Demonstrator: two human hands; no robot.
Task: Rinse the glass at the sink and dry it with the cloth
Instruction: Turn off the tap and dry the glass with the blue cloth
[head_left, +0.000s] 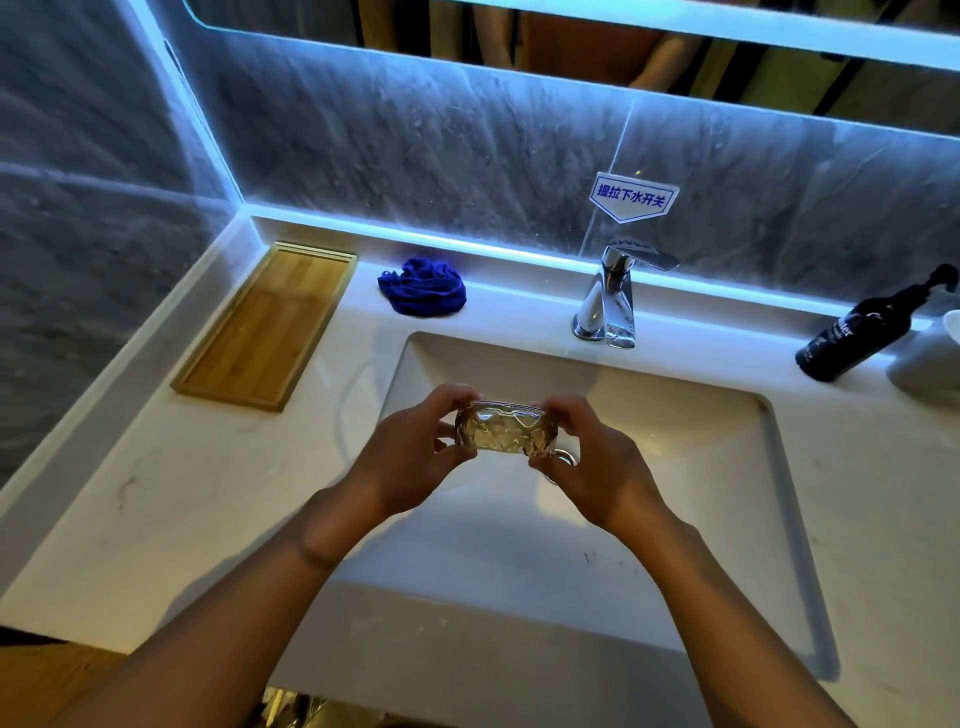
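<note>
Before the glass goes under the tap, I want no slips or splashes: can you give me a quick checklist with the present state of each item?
1. Faceted glass held by both hands, left hand and right hand: ok.
2. Glass over the sink basin, not the counter: ok.
3. Basin free of other objects: ok.
4. Water running from the chrome faucet: not ok, no stream visible.
5. Blue cloth ready on the counter, behind the basin's left corner: ok.
6. Glass already wet or rinsed: cannot tell.
</note>
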